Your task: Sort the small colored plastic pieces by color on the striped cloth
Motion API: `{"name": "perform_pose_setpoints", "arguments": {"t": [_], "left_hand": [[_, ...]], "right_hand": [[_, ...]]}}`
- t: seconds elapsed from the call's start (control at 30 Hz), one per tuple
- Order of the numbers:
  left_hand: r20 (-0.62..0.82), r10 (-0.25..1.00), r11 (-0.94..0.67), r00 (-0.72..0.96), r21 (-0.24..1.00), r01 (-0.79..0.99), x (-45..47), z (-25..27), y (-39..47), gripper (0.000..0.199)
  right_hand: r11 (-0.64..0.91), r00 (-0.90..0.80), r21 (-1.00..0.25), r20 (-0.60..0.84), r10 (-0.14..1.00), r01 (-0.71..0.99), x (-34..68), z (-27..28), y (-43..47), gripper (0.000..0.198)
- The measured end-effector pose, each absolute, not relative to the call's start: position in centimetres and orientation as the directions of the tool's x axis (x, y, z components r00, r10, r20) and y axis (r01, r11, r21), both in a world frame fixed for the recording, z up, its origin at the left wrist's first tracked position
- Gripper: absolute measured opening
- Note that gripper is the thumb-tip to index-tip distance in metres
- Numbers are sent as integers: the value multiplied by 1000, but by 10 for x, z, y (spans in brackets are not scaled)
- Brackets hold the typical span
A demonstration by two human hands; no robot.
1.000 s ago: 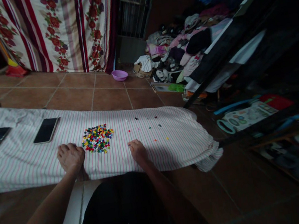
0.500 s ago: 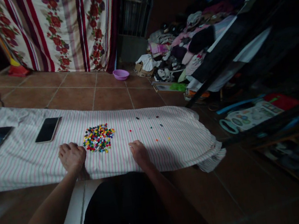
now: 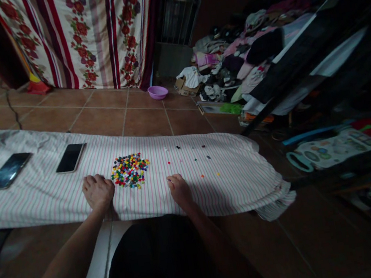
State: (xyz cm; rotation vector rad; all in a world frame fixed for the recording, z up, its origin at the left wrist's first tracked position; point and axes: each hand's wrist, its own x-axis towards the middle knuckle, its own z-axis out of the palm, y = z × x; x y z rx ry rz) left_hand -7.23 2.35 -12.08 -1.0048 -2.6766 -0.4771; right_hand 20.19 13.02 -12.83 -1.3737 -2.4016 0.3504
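Note:
A heap of small multicoloured beads [image 3: 129, 171] lies on the striped cloth [image 3: 153, 200]. Just left of it, my left hand [image 3: 98, 191] rests palm down on the cloth, fingers loosely bent, thumb close to the beads and holding nothing. My right hand [image 3: 180, 191] is closed in a pinch at the cloth, right of the heap. A tiny bead [image 3: 170, 180] seems to show at its fingertips, its colour unclear. Beyond and right of this hand, single beads lie spaced in rows, among them a red bead [image 3: 169, 162], an orange bead [image 3: 202, 176] and a yellow bead [image 3: 218, 174].
Two phones lie left of the beads, a nearer-to-heap phone [image 3: 70, 157] and a larger dark device [image 3: 8, 171]. Past the cloth stand a purple basin [image 3: 158, 92] and a floral curtain [image 3: 95, 36] on the tiled floor. Piled clothes [image 3: 229, 57] fill the back right.
The whole view has shifted, so things appear farther right. Both hands keep nearly the same places on the cloth, the right one still pinched.

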Motion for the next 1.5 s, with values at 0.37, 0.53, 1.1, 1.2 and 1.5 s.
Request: {"name": "perform_pose_setpoints", "arguments": {"t": [0.37, 0.53, 1.1, 1.2, 1.5], "left_hand": [[360, 588, 697, -724, 229, 680, -74, -123, 24, 39], [357, 584, 698, -729, 238, 676, -74, -124, 25, 38], [335, 596, 720, -730, 179, 670, -72, -120, 25, 36], [340, 603, 715, -722, 171, 678, -72, -121, 25, 37], [350, 594, 711, -724, 191, 676, -72, -123, 25, 36]], "right_hand": [[555, -502, -390, 237, 832, 735, 177, -117, 141, 31], [557, -550, -412, 147, 822, 721, 141, -111, 149, 29], [508, -529, -408, 69, 846, 759, 96, -113, 166, 24], [498, -521, -397, 56, 851, 771, 94, -112, 167, 24], [534, -561, -387, 51, 826, 752, 95, -110, 173, 18]]}}
